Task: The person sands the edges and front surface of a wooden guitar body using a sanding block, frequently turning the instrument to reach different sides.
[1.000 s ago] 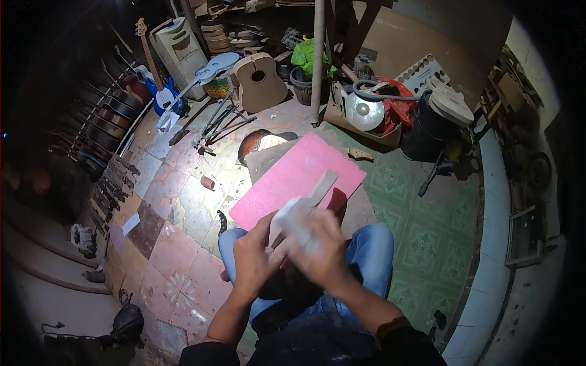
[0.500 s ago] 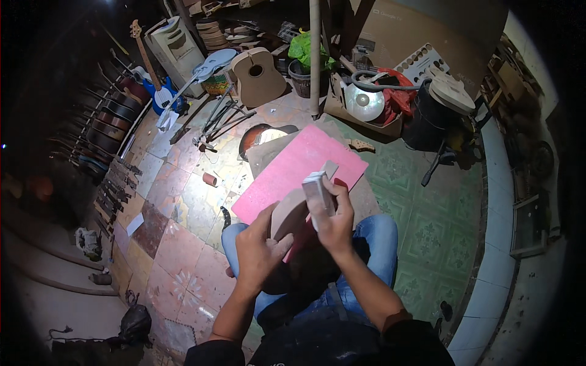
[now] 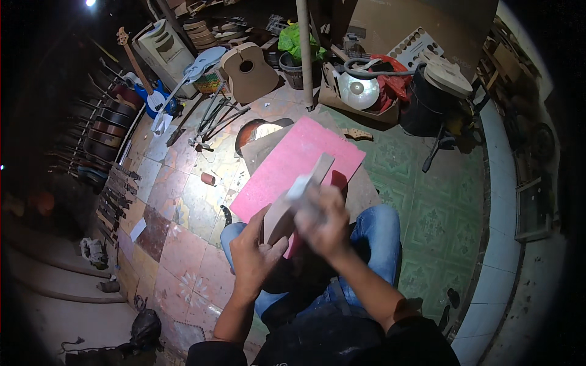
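A pale wooden workpiece, broad and curved at its near end, slants away over my lap, with a narrow far end. Around its broad end, my left hand is closed, thumb along the near side. Smeared by motion, my right hand grips a whitish sanding block and holds it against or just over the workpiece's upper part; I cannot tell whether they touch. Under both lies a flat pink board, partly hidden by my hands.
A sunburst guitar body and a headstock lie beyond the board. A small brown cylinder rests on the tiles to the left. Farther off stand an acoustic guitar body, a blue electric guitar and a black bin.
My right hand has moved the sanding block down and left onto or over the workpiece, from a raised position. My left hand has shifted slightly left, keeping its hold.
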Motion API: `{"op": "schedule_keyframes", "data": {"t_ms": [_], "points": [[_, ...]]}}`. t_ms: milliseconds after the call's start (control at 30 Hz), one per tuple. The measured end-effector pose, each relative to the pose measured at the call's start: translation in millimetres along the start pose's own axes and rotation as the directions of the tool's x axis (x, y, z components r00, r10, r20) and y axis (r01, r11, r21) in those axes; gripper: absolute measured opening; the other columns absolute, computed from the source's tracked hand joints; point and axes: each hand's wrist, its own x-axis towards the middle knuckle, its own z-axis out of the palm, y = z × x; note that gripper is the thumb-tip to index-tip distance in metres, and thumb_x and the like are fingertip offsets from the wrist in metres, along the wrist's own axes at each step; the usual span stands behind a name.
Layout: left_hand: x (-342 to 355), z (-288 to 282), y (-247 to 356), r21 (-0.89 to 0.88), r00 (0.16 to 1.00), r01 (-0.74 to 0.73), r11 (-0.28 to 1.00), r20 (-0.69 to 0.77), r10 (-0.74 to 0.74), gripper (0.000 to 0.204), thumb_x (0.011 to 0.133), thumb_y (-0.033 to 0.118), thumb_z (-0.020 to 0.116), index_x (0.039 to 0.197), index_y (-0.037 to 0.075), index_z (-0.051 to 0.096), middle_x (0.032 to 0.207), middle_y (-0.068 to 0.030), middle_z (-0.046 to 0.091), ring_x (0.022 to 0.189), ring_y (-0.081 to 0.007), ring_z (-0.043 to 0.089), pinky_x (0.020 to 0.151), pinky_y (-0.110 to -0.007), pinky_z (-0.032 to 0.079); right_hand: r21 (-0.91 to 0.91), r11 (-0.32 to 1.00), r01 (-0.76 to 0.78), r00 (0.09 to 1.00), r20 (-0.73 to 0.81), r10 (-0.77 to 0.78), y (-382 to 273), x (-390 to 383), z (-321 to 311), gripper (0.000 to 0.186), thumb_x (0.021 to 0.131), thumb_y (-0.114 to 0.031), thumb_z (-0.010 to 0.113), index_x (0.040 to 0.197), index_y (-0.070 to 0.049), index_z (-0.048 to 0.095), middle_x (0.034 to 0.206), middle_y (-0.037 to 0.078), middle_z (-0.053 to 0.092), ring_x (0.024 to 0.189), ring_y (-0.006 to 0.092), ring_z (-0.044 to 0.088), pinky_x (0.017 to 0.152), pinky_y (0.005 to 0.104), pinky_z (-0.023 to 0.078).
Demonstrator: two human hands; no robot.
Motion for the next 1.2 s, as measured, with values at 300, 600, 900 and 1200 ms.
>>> {"op": "schedule_keyframes", "data": {"t_ms": [300, 600, 900, 1200], "points": [[-4.6, 0.0, -2.4, -0.058, 1.0, 0.029, 0.998, 0.002, -0.029, 0.063, 0.074, 0.006, 0.08, 0.134, 0.001, 0.063, 0.104, -0.0212, 0.075, 0.097, -0.0247, 0.077, 0.084, -0.034, 0.059, 0.064, 0.98, -0.19, 0.981, -0.02, 0.191, 28.9, 5.5, -4.7, 0.047, 0.098, -0.028, 0.07, 0.13, 0.005, 0.06, 0.113, 0.016, 0.066, 0.104, 0.023, 0.064, 0.089, 0.0365, 0.053], [-1.9, -1.1, 5.4, -0.016, 0.999, 0.012, 1.0, 0.03, -0.011, 0.061, 0.075, 0.006, 0.08, 0.133, 0.001, 0.064, 0.109, -0.0217, 0.075, 0.103, -0.0256, 0.076, 0.086, -0.034, 0.059, 0.132, 0.923, -0.361, 0.93, -0.023, 0.367, 25.4, 12.4, -17.1, 0.047, 0.098, -0.028, 0.071, 0.13, 0.006, 0.063, 0.118, 0.018, 0.07, 0.112, 0.0225, 0.067, 0.094, 0.038, 0.053], [-1.9, 4.5, 9.4, -0.025, 1.0, 0.001, 1.0, 0.009, -0.001, 0.06, 0.076, 0.006, 0.08, 0.133, 0.001, 0.064, 0.109, -0.0219, 0.075, 0.101, -0.0266, 0.077, 0.086, -0.034, 0.06, 0.283, 0.851, -0.442, 0.893, 0.056, 0.446, 48.6, 13.4, -26.7, 0.043, 0.093, -0.02, 0.073, 0.127, 0.006, 0.064, 0.119, 0.02, 0.071, 0.111, 0.0292, 0.069, 0.097, 0.0398, 0.053], [-3.2, 6.1, 3.7, -0.012, 0.999, 0.005, 1.0, 0.033, -0.005, 0.061, 0.074, 0.005, 0.08, 0.133, 0.0, 0.063, 0.11, -0.0209, 0.074, 0.103, -0.0255, 0.075, 0.088, -0.034, 0.058, 0.255, 0.767, -0.589, 0.808, 0.182, 0.56, 32.3, 22.4, -38.0, 0.045, 0.092, -0.021, 0.074, 0.127, 0.006, 0.063, 0.119, 0.024, 0.07, 0.114, 0.0289, 0.069, 0.097, 0.0382, 0.052]]}}
